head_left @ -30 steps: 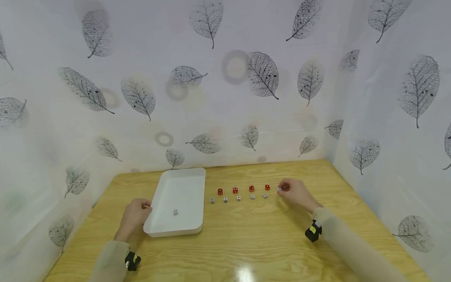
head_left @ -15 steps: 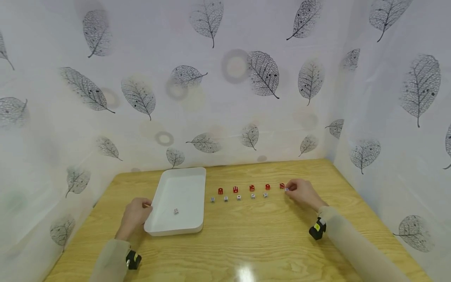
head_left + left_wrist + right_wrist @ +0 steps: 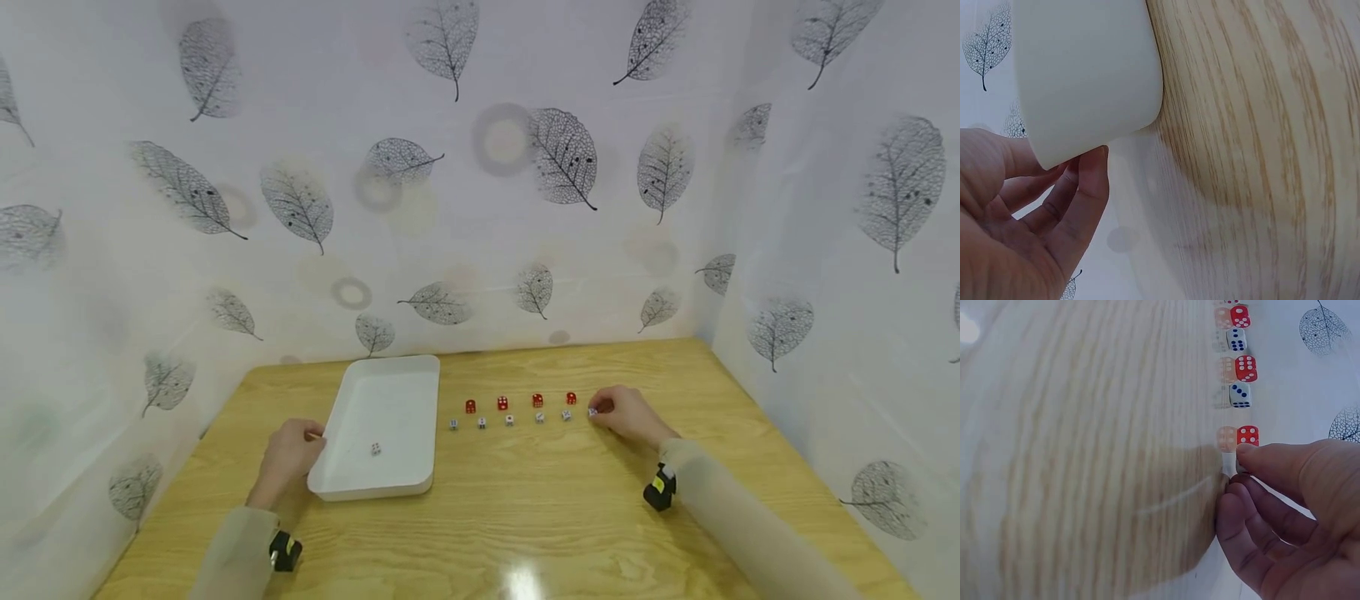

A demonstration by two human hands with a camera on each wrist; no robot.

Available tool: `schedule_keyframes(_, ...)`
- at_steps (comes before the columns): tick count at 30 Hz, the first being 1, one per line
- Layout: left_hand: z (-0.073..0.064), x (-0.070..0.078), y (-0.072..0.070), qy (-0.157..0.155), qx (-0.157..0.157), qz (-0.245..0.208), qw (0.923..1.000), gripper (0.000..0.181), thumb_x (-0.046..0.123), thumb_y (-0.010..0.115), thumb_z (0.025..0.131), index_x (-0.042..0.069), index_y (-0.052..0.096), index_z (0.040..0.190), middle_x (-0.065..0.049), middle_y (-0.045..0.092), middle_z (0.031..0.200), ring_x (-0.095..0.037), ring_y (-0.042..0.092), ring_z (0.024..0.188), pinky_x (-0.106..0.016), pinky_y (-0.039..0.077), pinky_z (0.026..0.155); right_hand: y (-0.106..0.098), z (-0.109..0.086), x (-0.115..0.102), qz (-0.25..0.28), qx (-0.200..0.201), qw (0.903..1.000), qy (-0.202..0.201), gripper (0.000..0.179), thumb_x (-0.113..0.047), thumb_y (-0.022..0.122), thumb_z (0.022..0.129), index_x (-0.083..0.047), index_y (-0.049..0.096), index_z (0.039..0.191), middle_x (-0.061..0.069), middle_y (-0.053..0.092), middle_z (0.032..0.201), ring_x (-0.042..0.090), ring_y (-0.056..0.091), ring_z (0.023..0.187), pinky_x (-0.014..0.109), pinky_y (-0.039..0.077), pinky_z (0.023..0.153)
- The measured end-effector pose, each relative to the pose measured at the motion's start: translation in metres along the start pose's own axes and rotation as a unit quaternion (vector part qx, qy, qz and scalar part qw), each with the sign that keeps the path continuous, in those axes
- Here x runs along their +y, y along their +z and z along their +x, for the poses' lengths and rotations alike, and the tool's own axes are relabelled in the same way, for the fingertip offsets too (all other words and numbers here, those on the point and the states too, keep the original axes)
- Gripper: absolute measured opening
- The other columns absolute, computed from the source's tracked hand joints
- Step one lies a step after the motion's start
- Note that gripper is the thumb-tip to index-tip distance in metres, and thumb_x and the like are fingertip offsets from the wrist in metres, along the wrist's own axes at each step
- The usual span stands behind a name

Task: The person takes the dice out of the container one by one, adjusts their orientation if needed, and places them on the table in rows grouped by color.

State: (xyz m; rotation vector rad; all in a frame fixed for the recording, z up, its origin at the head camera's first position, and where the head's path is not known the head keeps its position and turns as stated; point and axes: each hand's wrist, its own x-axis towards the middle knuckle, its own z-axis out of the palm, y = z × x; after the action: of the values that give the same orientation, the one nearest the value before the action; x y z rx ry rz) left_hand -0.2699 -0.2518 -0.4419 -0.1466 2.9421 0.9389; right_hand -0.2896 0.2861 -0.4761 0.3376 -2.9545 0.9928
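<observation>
My right hand [image 3: 628, 413] pinches a white die [image 3: 592, 412] between thumb and fingers at the right end of a row of white dice [image 3: 539, 417]. In the right wrist view that die is mostly hidden by the fingers, low at the tabletop. Just behind it is a red die [image 3: 1248, 435], which the hand covers in the head view. Farther back runs a row of red dice [image 3: 537, 400]. My left hand [image 3: 291, 457] grips the near left side of a white tray [image 3: 390, 400], thumb on one side of its wall and fingers underneath. One die [image 3: 376, 448] lies inside the tray.
The two rows of dice stretch across the wooden table [image 3: 525, 500] to the right of the tray. A pale curtain [image 3: 480, 250] with leaf prints hangs behind the table and on both sides.
With the white die held, my right hand went a little right, then back left and nearer, in line with the white row. The left hand stays on the tray.
</observation>
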Motion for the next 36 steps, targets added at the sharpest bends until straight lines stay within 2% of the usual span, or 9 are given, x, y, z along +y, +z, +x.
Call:
schedule_keyframes(4,-0.0007,0.0005,0.0001,-0.002,0.002,-0.001,1.0,0.033,0.01,0.052,0.093,-0.01,0.061,0.118,-0.025,0.066,0.103,-0.029,0.064,0.086,-0.035,0.051,0.065,0.0018,0.0022,0.001,-0.002,0.002,1.0,-0.004,0.009,-0.009,0.069,0.087,-0.006,0.071,0.095,0.003,0.07,0.091,0.016,0.063,0.086,0.038,0.052,0.08)
schedule_keyframes(14,-0.0017,-0.001,-0.0009,0.003,0.003,0.0,1.0,0.033,0.01,0.052,0.093,-0.011,0.061,0.117,-0.026,0.066,0.105,-0.029,0.064,0.086,-0.035,0.051,0.064,0.0052,0.0055,0.0015,-0.009,-0.001,0.9999,-0.008,0.01,-0.007,0.068,0.087,-0.005,0.072,0.096,0.004,0.069,0.089,0.015,0.061,0.081,0.035,0.051,0.073)
schedule_keyframes(27,-0.0065,-0.001,0.0001,0.006,0.006,-0.002,1.0,0.033,0.011,0.053,0.091,-0.011,0.063,0.115,-0.025,0.067,0.103,-0.029,0.065,0.085,-0.035,0.051,0.064,0.0082,0.0032,0.0013,-0.01,0.003,0.9999,-0.012,0.011,-0.007,0.068,0.088,-0.003,0.072,0.097,0.007,0.07,0.091,0.018,0.064,0.083,0.038,0.053,0.076)
schedule_keyframes(30,-0.0041,-0.0017,0.0013,0.01,0.009,-0.003,0.9999,0.034,0.012,0.052,0.092,-0.01,0.063,0.115,-0.024,0.068,0.101,-0.029,0.065,0.084,-0.035,0.051,0.064,0.0065,0.0013,0.0003,-0.005,0.004,0.9999,-0.013,0.015,-0.004,0.068,0.087,0.001,0.071,0.1,0.011,0.07,0.094,0.021,0.065,0.085,0.039,0.054,0.077)
schedule_keyframes(36,-0.002,-0.0017,0.0028,0.01,0.006,-0.009,0.9999,0.034,0.013,0.052,0.091,-0.01,0.063,0.114,-0.023,0.068,0.099,-0.028,0.065,0.083,-0.034,0.051,0.062,0.0051,-0.0028,-0.0028,0.003,0.03,0.9994,0.014,0.033,0.004,0.061,0.08,0.005,0.067,0.113,0.018,0.07,0.106,0.026,0.065,0.091,0.04,0.055,0.079)
